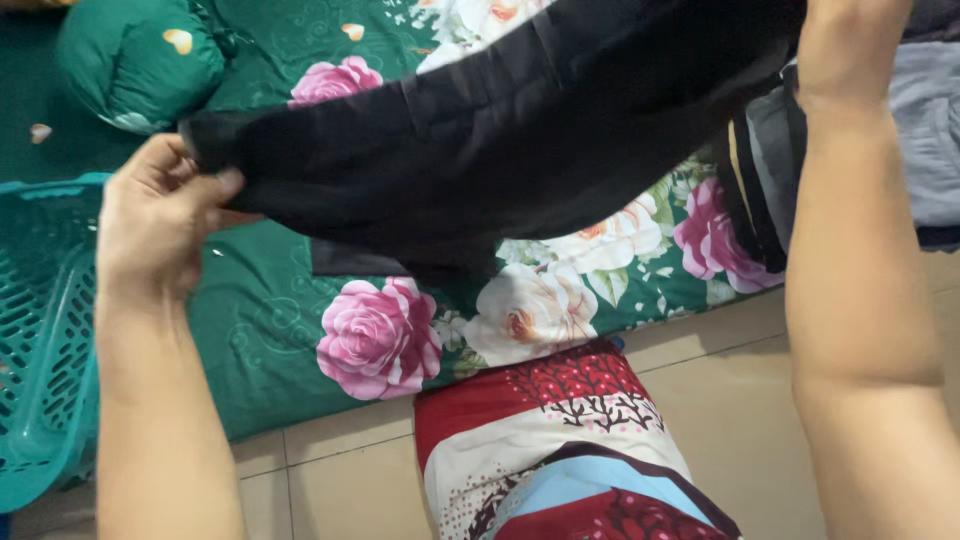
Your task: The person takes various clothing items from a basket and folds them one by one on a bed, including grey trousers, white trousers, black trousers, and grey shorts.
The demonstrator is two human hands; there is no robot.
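Black garment [500, 130] hangs stretched above green floral mattress [270, 330]. Left hand [160, 215] pinches garment's corner, thumb on top. Right hand [850, 40] meets garment's far edge at frame top; grip hidden, cannot tell. Teal basket [40, 330] sits left of mattress; patterned cloth [560, 450] lies below it on tiles.

Matt black cloth garment [500, 150], soft and seamed. Green floral bedsheet [270, 330], smooth with slight sheen. Glossy teal plastic basket [40, 330], latticed. Smooth beige floor tiles [740, 400], faintly shiny.
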